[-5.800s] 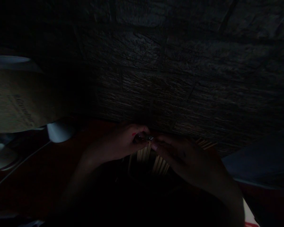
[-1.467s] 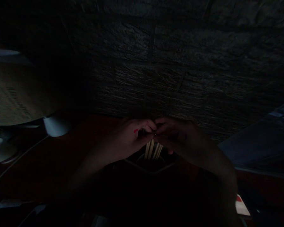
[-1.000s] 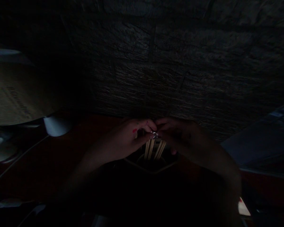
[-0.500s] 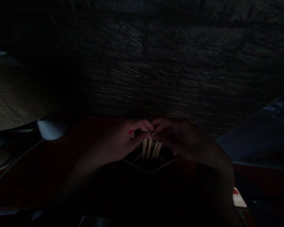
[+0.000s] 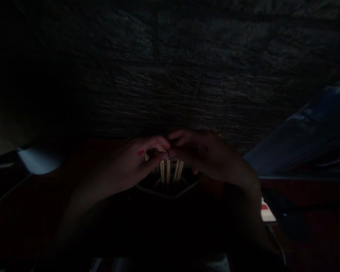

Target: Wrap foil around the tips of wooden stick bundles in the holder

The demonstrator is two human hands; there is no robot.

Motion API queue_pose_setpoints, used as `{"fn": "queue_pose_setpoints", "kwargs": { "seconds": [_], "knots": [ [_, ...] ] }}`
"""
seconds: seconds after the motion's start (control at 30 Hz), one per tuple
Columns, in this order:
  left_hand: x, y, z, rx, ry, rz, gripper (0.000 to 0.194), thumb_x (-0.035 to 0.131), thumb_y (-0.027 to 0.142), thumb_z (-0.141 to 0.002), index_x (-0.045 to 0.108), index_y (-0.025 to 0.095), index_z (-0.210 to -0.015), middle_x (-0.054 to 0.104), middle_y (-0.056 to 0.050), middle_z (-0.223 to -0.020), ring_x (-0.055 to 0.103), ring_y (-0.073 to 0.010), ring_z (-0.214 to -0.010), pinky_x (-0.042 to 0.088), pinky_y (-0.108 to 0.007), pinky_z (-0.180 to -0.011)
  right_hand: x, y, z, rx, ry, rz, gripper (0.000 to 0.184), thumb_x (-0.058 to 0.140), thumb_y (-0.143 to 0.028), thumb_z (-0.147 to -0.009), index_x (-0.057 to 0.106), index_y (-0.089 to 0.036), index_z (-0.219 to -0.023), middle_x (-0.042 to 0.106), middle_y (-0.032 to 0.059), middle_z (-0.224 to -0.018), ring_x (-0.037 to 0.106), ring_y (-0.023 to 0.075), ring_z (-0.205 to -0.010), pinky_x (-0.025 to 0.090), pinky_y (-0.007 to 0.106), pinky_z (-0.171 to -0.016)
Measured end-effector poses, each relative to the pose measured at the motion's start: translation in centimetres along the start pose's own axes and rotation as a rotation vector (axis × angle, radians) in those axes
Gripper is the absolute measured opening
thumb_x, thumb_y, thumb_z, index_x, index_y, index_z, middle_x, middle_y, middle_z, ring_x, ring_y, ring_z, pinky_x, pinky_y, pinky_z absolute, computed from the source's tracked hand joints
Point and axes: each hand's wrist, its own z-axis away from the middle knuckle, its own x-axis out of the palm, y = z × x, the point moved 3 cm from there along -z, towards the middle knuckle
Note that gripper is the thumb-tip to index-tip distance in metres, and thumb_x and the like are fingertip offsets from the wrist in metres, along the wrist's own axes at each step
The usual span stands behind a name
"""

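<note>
Dim light covers your table (image 5: 93, 151). At lower centre, a dark container (image 5: 171, 197) holds sticks (image 5: 168, 172); just above them, your left hand (image 5: 138, 158) and right hand (image 5: 208, 154) closely pinch a small shiny piece (image 5: 169, 156). Should either grip loosen, it could drop among the sticks.

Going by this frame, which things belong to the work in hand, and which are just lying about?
In the work:
- left hand and right hand, fingertips around a small shiny piece
- pale sticks and dark container just below, probably

Apparently lying about:
- white cone-shaped object, left
- thin cord near it
- red-and-white item, right
</note>
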Motion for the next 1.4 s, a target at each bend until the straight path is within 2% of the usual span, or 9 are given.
{"fn": "queue_pose_setpoints", "kwargs": {
  "seconds": [0.17, 0.33, 0.47, 0.77, 0.83, 0.93, 1.0, 1.2, 1.4],
  "knots": [
    [0.2, 0.0, -0.1, 0.02, 0.017, -0.011, 0.018, 0.055, 0.024, -0.095, 0.068, 0.023, -0.108, 0.072, 0.002, -0.102, 0.067, -0.0126, -0.092, 0.05, -0.022, -0.082, 0.1, 0.4, -0.3, 0.031, -0.021, -0.035, 0.031, 0.066, -0.024, -0.087, 0.061, -0.021, -0.118, 0.073, 0.0001, -0.088, 0.068, 0.0141, -0.066, 0.047, 0.019, -0.042],
    [0.2, -0.1, 0.1, -0.008, 0.01, 0.026, 0.02, 0.054, 0.024, -0.096, 0.068, 0.023, -0.109, 0.072, 0.002, -0.102, 0.066, -0.0122, -0.09, 0.05, -0.022, -0.078, 0.2, 0.5, -0.2, 0.012, -0.061, -0.07, 0.017, 0.059, -0.025, -0.091, 0.065, -0.022, -0.107, 0.071, 0.0021, -0.104, 0.066, 0.0116, -0.068, 0.051, 0.018, -0.043],
    [0.2, -0.1, 0.1, -0.016, 0.012, 0.069, 0.016, 0.054, 0.024, -0.095, 0.068, 0.022, -0.103, 0.072, 0.002, -0.101, 0.067, -0.0124, -0.093, 0.05, -0.022, -0.082, 0.1, 0.5, -0.2, 0.013, -0.07, -0.127, 0.023, 0.058, -0.022, -0.091, 0.062, -0.021, -0.114, 0.071, 0.0024, -0.099, 0.066, 0.0115, -0.069, 0.053, 0.016, -0.044],
    [0.2, 0.2, -0.1, -0.018, 0.021, 0.113, 0.014, 0.056, 0.024, -0.094, 0.068, 0.02, -0.099, 0.074, 0.0, -0.097, 0.069, -0.013, -0.089, 0.052, -0.022, -0.08, 0.1, 1.2, -0.1, 0.015, 0.024, -0.049, 0.031, 0.06, -0.026, -0.092, 0.059, -0.022, -0.122, 0.073, 0.0027, -0.1, 0.061, 0.0059, -0.049, 0.051, 0.018, -0.045],
    [0.1, 0.2, 0.0, -0.051, 0.023, 0.125, 0.015, 0.058, 0.027, -0.093, 0.068, 0.02, -0.102, 0.075, 0.0, -0.099, 0.07, -0.0141, -0.09, 0.053, -0.022, -0.078, 0.1, 1.2, 0.0, 0.02, 0.023, -0.035, 0.034, 0.061, -0.028, -0.091, 0.058, -0.022, -0.125, 0.073, 0.0035, -0.101, 0.064, 0.0079, -0.052, 0.053, 0.019, -0.045],
    [-0.2, 0.2, 0.3, -0.104, 0.001, 0.138, 0.021, 0.065, 0.027, -0.088, 0.066, 0.021, -0.108, 0.076, 0.0, -0.099, 0.072, -0.0158, -0.09, 0.054, -0.023, -0.077, 0.2, 0.9, 0.1, 0.056, -0.018, -0.044, 0.04, 0.064, -0.03, -0.09, 0.055, -0.022, -0.128, 0.074, 0.0045, -0.102, 0.071, 0.0147, -0.069, 0.055, 0.02, -0.047],
    [-0.3, 0.2, 0.5, -0.12, -0.015, 0.143, 0.023, 0.065, 0.025, -0.087, 0.066, 0.022, -0.11, 0.077, 0.0, -0.099, 0.073, -0.0164, -0.09, 0.055, -0.024, -0.078, 0.4, 0.7, 0.1, 0.069, -0.047, -0.004, 0.039, 0.064, -0.031, -0.09, 0.056, -0.023, -0.127, 0.074, 0.0046, -0.102, 0.072, 0.0167, -0.075, 0.053, 0.02, -0.046],
    [0.5, -0.5, 0.4, -0.068, -0.039, 0.131, 0.02, 0.062, 0.02, -0.089, 0.065, 0.022, -0.108, 0.076, 0.0, -0.1, 0.073, -0.015, -0.09, 0.055, -0.024, -0.078, 0.7, 0.6, -0.1, 0.029, -0.084, 0.161, 0.023, 0.057, -0.028, -0.093, 0.06, -0.025, -0.116, 0.074, -0.0009, -0.088, 0.061, 0.0084, -0.047, 0.044, 0.02, -0.042],
    [1.2, -1.2, 0.3, -0.052, -0.037, 0.122, 0.017, 0.061, 0.022, -0.09, 0.065, 0.021, -0.106, 0.075, -0.001, -0.099, 0.072, -0.0155, -0.089, 0.054, -0.026, -0.079, 1.0, 0.8, -0.5, 0.051, -0.101, 0.154, 0.018, 0.056, -0.03, -0.094, 0.06, -0.024, -0.111, 0.074, -0.0001, -0.088, 0.062, 0.0092, -0.049, 0.043, 0.02, -0.041]
  ]
}}
